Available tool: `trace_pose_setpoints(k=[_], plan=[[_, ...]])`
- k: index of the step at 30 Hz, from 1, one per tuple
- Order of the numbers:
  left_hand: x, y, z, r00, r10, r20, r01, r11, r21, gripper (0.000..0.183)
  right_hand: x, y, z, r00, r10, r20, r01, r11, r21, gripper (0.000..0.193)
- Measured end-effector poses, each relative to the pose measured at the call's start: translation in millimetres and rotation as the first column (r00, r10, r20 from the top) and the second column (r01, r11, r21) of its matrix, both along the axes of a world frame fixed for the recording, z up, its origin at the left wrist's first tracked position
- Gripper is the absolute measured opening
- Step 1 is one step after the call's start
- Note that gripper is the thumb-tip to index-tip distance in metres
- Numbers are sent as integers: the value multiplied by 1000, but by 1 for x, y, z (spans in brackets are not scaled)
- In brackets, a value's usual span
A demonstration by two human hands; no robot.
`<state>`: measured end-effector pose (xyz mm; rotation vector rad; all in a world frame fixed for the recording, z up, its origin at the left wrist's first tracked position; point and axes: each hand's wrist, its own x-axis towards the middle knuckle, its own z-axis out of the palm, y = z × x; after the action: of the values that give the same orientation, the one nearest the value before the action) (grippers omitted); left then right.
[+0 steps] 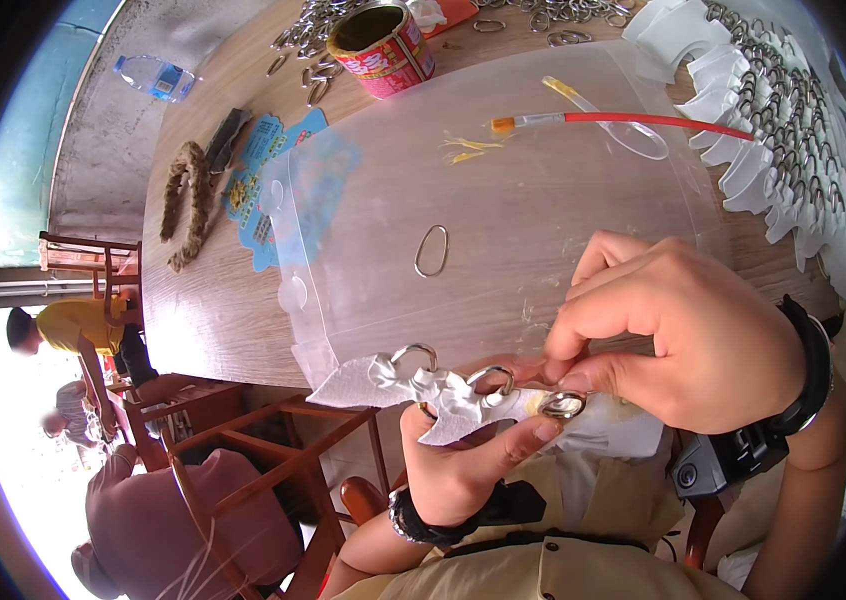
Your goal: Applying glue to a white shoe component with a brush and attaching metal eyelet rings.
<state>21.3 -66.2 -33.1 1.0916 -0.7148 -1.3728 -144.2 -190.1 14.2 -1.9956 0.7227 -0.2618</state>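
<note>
My left hand point(463, 465) holds a white paper strip point(443, 390) from below, with metal rings threaded through it. My right hand point(678, 335) pinches one metal ring point(563, 404) at the strip's right end between thumb and forefinger. Two other rings point(413, 355) stand up from the strip further left. Both hands hover at the near edge of a clear plastic sheet point(543, 200) on the wooden table point(203, 310). A single loose oval ring point(431, 250) lies on the sheet ahead of my hands.
A red tin can point(383, 45) stands at the far side beside a pile of loose rings point(308, 30). A long white strip full of rings point(773, 120) curves along the right. A red-handled tool point(633, 120), blue cards point(263, 170), a rope loop point(186, 200) and a water bottle point(153, 77) lie about. People sit at lower left.
</note>
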Motion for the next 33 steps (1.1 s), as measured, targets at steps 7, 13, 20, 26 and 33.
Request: trace_pose_setpoints(k=[7, 13, 20, 26, 33], plan=[[-4, -1, -7, 986, 160, -48, -151, 978, 145, 57, -1, -2, -7, 995, -38, 89, 38, 999, -4, 12], [-2, -6, -7, 979, 197, -44, -186, 964, 190, 56, -5, 11, -16, 887, -321, 331, 393, 902, -178, 13], [-4, -9, -12, 971, 121, -207, -126, 992, -8, 48, 12, 62, -26, 834, -383, 398, 544, 695, -470, 19], [-8, -4, -17, 960, 142, -242, -166, 983, -82, 49, 19, 68, -28, 824, -407, 394, 560, 687, -463, 27], [-9, 1, -21, 977, 182, -107, -195, 973, -123, 47, 23, 74, -24, 817, -474, 328, 576, 638, -511, 26]])
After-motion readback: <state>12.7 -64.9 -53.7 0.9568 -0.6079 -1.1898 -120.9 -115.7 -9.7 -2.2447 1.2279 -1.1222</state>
